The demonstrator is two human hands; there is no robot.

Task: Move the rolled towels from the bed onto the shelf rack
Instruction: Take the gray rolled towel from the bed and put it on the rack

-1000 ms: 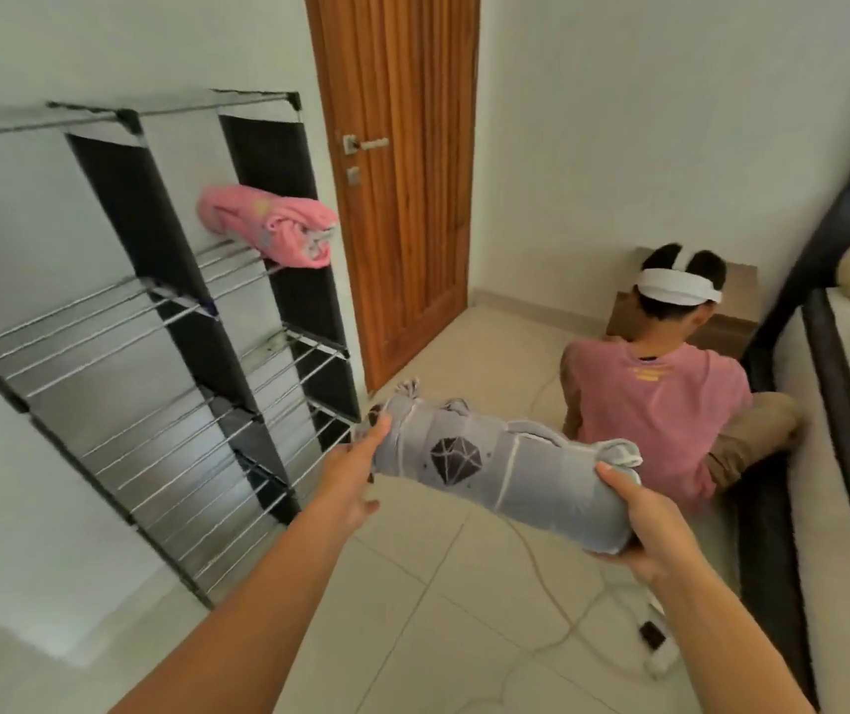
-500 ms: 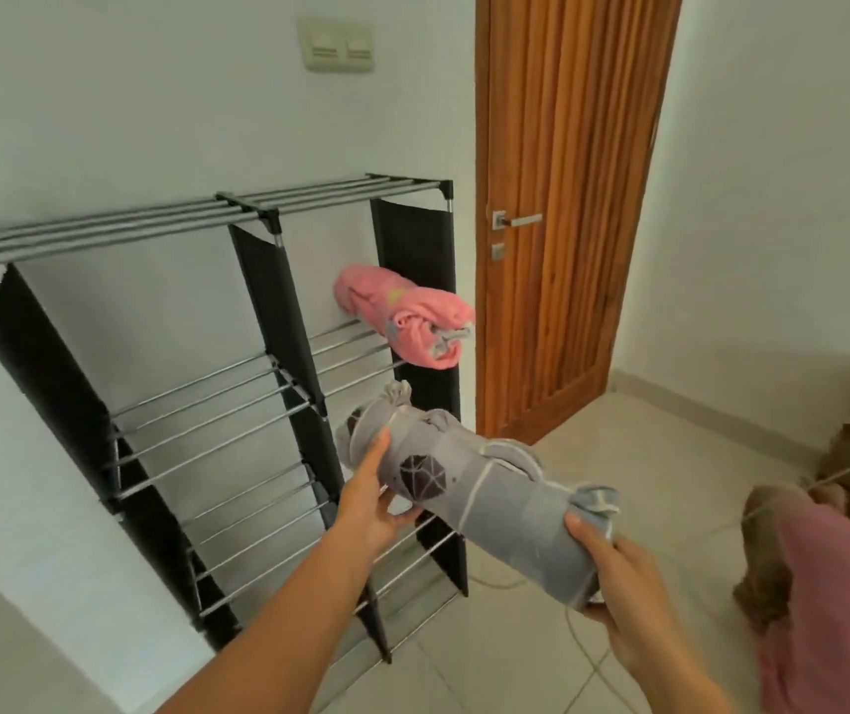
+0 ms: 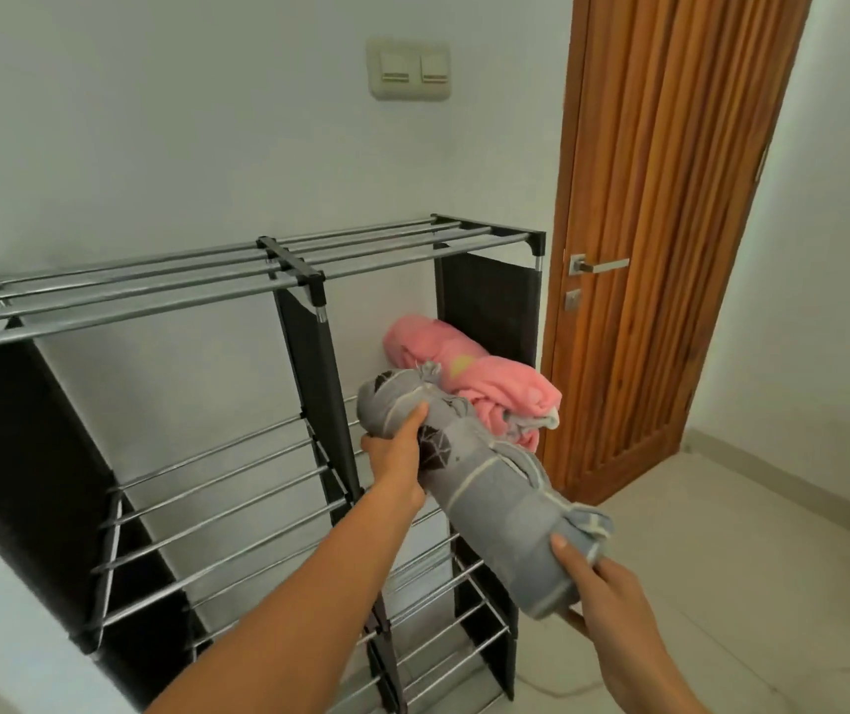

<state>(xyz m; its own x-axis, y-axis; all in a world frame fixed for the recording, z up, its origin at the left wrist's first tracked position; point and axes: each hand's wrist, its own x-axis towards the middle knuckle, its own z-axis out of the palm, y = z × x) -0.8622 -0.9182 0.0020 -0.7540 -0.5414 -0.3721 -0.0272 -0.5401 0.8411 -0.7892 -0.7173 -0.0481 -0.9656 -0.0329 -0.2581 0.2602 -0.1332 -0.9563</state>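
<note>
While both hands carry it, the grey rolled towel [image 3: 485, 487] hangs at the shelf rack [image 3: 278, 265], far end at 11 o'clock.
Likely soft, light and saggy: left hand [image 3: 397, 463] cups mid-roll, right hand [image 3: 603, 584] fingers clasp the near end beside the pink towel [image 3: 485, 378].

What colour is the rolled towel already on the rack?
Pink, seen best in the head view.
</note>
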